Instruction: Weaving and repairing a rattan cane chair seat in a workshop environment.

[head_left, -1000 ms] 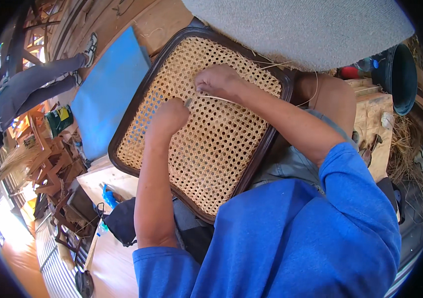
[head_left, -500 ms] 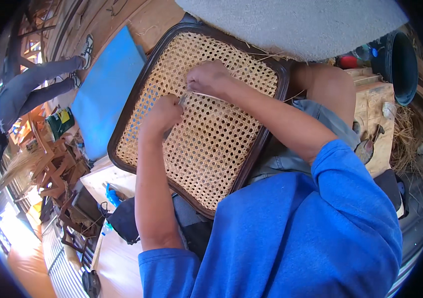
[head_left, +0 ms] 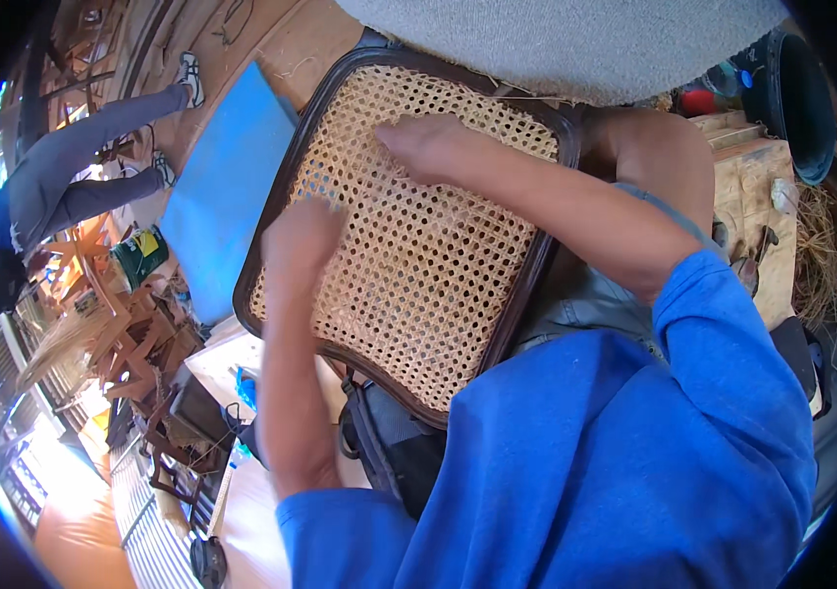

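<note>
A woven cane panel in a dark brown wooden frame with rounded corners rests across my lap. My right hand is over the upper middle of the weave, its fingertips closed together against the cane. Whatever is pinched there, if anything, is too small to make out. Motion smears my left hand, which hovers by the frame's left side; its fingers cannot be read. A few loose cane ends stick out near the frame's upper right edge.
A blue board lies left of the frame. Further left stands another person in grey trousers, near piled wood pieces. Grey fabric hangs over the far side. At right are a dark bucket, a wooden block and straw-like fibres.
My hands have moved apart: the left went left and down toward the frame's edge, while the right stays over the upper weave with its fist loosened. The pale strand beneath my right hand no longer shows.
</note>
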Motion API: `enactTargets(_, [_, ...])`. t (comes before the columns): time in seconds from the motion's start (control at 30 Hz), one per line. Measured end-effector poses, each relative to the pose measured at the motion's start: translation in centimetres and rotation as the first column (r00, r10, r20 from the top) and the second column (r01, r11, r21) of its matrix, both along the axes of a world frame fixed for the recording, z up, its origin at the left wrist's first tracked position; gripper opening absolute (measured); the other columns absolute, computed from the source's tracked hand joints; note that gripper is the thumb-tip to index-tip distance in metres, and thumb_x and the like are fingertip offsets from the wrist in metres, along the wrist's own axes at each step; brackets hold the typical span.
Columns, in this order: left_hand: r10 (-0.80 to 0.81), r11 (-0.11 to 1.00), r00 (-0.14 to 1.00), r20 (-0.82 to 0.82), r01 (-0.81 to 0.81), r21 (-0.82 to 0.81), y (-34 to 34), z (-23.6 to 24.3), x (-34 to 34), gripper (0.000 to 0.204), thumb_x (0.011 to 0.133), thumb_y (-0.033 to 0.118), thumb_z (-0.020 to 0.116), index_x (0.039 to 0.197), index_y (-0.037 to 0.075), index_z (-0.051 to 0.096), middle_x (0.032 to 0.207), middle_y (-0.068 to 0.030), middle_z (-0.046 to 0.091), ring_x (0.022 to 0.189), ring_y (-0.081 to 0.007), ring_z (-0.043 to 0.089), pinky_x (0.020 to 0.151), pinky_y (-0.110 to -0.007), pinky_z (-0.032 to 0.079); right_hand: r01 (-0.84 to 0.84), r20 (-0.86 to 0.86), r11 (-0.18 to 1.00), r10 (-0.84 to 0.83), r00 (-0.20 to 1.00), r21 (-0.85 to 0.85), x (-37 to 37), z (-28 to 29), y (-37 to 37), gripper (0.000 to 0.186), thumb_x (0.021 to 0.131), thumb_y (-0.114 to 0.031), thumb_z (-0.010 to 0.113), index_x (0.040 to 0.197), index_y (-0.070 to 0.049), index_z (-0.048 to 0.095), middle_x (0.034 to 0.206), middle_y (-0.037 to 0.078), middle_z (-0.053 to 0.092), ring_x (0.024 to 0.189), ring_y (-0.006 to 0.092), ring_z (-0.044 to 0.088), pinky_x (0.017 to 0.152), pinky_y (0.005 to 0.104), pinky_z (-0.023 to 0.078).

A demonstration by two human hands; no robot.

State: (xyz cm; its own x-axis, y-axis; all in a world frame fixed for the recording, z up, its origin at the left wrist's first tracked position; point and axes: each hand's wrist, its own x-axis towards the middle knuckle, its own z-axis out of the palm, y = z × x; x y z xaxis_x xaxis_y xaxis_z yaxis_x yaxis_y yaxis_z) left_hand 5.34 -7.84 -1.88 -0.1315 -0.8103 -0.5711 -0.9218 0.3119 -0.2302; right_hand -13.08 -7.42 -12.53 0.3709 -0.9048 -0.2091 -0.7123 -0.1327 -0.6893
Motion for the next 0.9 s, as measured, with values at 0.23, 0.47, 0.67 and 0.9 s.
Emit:
enactTargets(0.23, [0.152,0.988,0.985,-0.077,-0.148,0.054,0.1,6.0,1.6,0.04,0.086,0.035,0.055,0.072,-0.002,0.061,0.059,-0.0138,0.059,0.054,-0.0226,0.061,0.055,-0.037,0.046,-0.2,0.686,0.972,0.065,0.725,0.12,4.0,2.6,0.7,0.023,0.083,-0.029,0.055,0.091,-0.009,0.064,0.092,0.011,0.066,0.087,0.0269,0.063,0.078,0.0397,0.048])
enactTargets(0.47, [0.018,0.993,1.0,-0.012,-0.016,0.118,0.4,0.4,-0.9,0.03,0.086,0.026,0.046,0.091,0.004,0.065,0.094,-0.0197,0.065,0.087,-0.038,0.062,0.076,-0.048,0.049,0.004,0.334,0.989,-0.055,0.941,0.15,2.4,-0.2,0.6,0.021,0.084,-0.027,0.052,0.089,-0.012,0.066,0.086,0.014,0.066,0.081,0.0319,0.063,0.074,0.0416,0.05])
enactTargets(0.67, [-0.031,0.991,0.993,0.116,0.016,0.129,-0.1,-0.4,-2.5,0.03,0.086,0.029,0.049,0.092,0.005,0.066,0.094,-0.0201,0.064,0.09,-0.0371,0.061,0.078,-0.046,0.048,0.034,0.298,0.991,-0.071,0.952,0.128,1.8,-1.6,-0.2,0.014,0.079,-0.021,0.055,0.081,-0.009,0.063,0.078,0.014,0.063,0.073,0.0301,0.062,0.067,0.0393,0.048])
enactTargets(0.9, [-0.03,0.995,0.986,0.165,0.015,0.094,0.3,-0.6,-2.9,0.031,0.087,0.029,0.047,0.091,0.003,0.065,0.095,-0.0196,0.065,0.092,-0.0368,0.062,0.079,-0.047,0.049,0.055,0.319,0.989,-0.095,0.943,0.134,1.5,-0.7,0.1,0.01,0.075,-0.016,0.055,0.073,-0.006,0.058,0.072,0.016,0.06,0.067,0.0315,0.06,0.065,0.04,0.048])
